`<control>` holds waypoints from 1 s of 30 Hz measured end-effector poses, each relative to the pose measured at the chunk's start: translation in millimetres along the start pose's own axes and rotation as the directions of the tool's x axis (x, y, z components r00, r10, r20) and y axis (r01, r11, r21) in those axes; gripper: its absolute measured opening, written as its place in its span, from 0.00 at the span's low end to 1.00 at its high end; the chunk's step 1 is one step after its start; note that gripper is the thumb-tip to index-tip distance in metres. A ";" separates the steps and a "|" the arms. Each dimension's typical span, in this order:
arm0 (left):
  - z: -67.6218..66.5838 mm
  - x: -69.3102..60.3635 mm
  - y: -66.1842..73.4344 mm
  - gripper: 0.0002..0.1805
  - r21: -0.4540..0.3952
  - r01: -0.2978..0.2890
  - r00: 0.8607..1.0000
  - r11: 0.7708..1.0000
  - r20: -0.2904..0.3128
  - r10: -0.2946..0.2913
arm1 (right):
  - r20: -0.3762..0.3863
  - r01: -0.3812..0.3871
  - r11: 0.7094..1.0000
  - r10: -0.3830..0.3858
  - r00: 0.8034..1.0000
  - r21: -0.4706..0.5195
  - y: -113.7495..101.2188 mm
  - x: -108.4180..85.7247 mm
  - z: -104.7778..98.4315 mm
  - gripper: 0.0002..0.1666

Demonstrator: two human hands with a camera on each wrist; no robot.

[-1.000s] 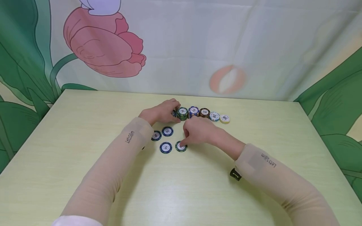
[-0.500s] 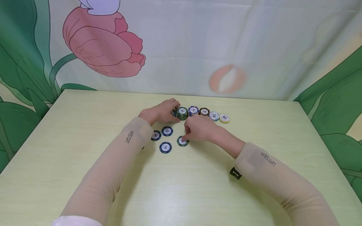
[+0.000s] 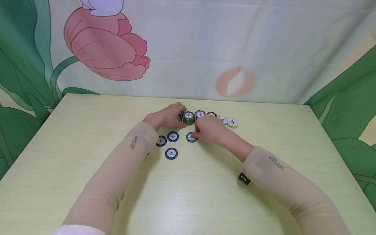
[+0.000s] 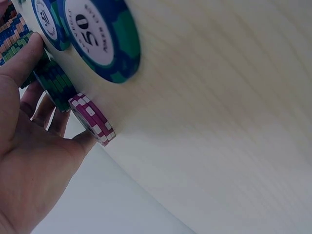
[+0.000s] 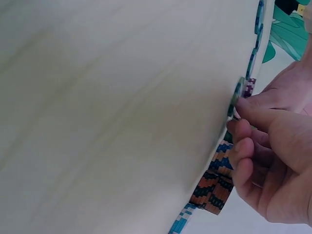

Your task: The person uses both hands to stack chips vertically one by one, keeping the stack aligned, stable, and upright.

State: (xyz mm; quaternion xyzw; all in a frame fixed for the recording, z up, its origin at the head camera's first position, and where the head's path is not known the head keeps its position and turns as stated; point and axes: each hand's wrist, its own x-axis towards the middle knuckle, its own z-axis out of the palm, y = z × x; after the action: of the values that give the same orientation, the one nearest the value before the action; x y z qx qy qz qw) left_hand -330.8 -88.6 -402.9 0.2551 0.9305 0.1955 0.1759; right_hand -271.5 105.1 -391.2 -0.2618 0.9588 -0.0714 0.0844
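Note:
My left hand (image 3: pixel 167 117) reaches round a stack of blue-green poker chips (image 4: pixel 54 85), thumb on the near side and fingers behind; its thumb tip meets the neighbouring green stack (image 3: pixel 188 117). Its little finger lies beside a short purple-and-white stack (image 4: pixel 92 119) in the left wrist view. My right hand (image 3: pixel 211 128) holds a single green-edged poker chip (image 3: pixel 191 137) at the table surface, thumb over it and the other fingers curled. Loose blue-edged chips marked 50 lie flat nearby, one in front (image 3: pixel 171 153), one behind it (image 3: pixel 173 136) and one by the left sleeve (image 3: pixel 161 141).
To the right of the green stack run a blue stack (image 3: pixel 200 114), a brown-black stack (image 3: pixel 211 114) partly behind my right hand, a light blue stack (image 3: pixel 223 120) and a low yellow-edged stack (image 3: pixel 232 122). A printed curtain (image 3: pixel 182 49) hangs behind the pale wooden table (image 3: pixel 188 202).
My right hand has slid the single green-edged chip away from me and slightly right, towards the row of stacks. My left hand has stayed at its stack.

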 end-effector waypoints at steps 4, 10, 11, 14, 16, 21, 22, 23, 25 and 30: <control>0.2 -1.7 0.0 0.29 0.007 0.006 1.000 1.000 -0.003 -0.006 | -0.040 0.008 1.000 -0.009 0.999 -0.012 -0.1 1.2 1.0 0.16; 0.1 -1.6 0.0 0.28 0.003 0.005 1.000 1.000 -0.007 -0.005 | -0.007 0.020 1.000 -0.020 1.000 -0.011 -2.0 0.3 -0.1 0.19; 0.2 -1.4 -0.1 0.27 0.004 0.005 1.000 1.000 -0.007 -0.005 | 0.006 0.028 1.000 -0.028 1.000 -0.011 -2.2 0.2 -0.1 0.20; 0.2 -0.9 -0.1 0.27 -0.002 0.002 1.000 1.000 -0.005 -0.002 | 0.038 0.047 0.999 -0.047 0.998 -0.006 -2.7 0.4 0.3 0.21; 0.4 -0.5 -0.3 0.27 -0.003 0.004 1.000 1.000 -0.005 -0.004 | 0.047 0.054 0.998 -0.054 0.997 -0.010 -2.9 0.5 0.7 0.21; 0.3 -0.2 0.6 0.26 -0.005 0.011 1.000 1.000 -0.005 -0.011 | 0.055 0.048 0.999 -0.047 0.997 -0.011 -3.4 -0.3 0.4 0.21; 0.1 -0.2 1.0 0.26 -0.005 0.012 1.000 1.000 -0.005 -0.012 | 0.058 0.046 0.999 -0.045 0.997 -0.009 -3.3 -0.4 0.4 0.20; 0.0 -0.3 1.3 0.26 -0.005 0.013 1.000 1.000 -0.006 -0.013 | 0.061 0.043 0.999 -0.043 0.997 -0.006 -3.3 -0.5 0.5 0.20; -0.2 -0.5 2.1 0.26 -0.005 0.013 1.000 1.000 -0.006 -0.013 | 0.064 0.042 0.999 -0.042 0.997 0.000 -3.1 -0.6 1.1 0.19; 0.2 0.1 1.9 0.26 0.001 0.013 1.000 1.000 -0.004 -0.013 | 0.057 0.049 0.999 -0.049 0.997 -0.003 -3.3 -0.4 3.5 0.14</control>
State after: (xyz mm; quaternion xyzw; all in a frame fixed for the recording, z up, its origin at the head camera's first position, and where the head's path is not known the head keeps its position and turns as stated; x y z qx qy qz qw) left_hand -330.0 -87.0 -402.3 0.2487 0.9326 0.1944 0.1752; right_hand -268.8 102.2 -394.0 -0.2872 0.9495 -0.0638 0.1094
